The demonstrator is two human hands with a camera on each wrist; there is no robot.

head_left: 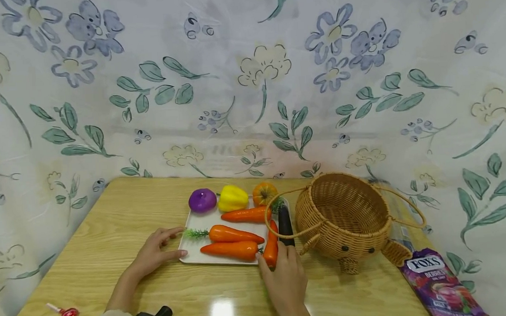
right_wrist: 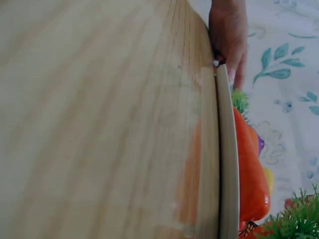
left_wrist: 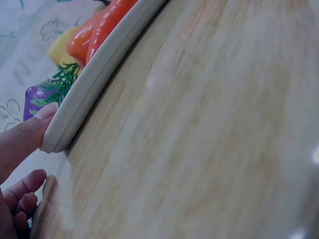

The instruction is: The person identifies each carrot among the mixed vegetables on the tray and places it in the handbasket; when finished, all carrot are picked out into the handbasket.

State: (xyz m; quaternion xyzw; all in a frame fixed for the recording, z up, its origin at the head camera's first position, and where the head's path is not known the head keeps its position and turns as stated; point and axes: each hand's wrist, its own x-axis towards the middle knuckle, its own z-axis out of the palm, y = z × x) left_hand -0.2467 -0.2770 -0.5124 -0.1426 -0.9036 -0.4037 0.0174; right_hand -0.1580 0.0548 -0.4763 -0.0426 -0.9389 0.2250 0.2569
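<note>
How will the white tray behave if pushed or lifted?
The white tray is probably stiff: its edge shows no sag in the right wrist view. Pushed, it may slide fairly easily, since the tabletop looks smooth and glossy. Tilted, its load could shift: the carrots are rounded and shiny.

from the tray, access is open at 6 o'clock; the wicker basket and its left handle obstruct 3 o'clock.

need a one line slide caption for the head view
Left hand and right hand at the near corners of a white tray of vegetables, beside a wicker basket.
</note>
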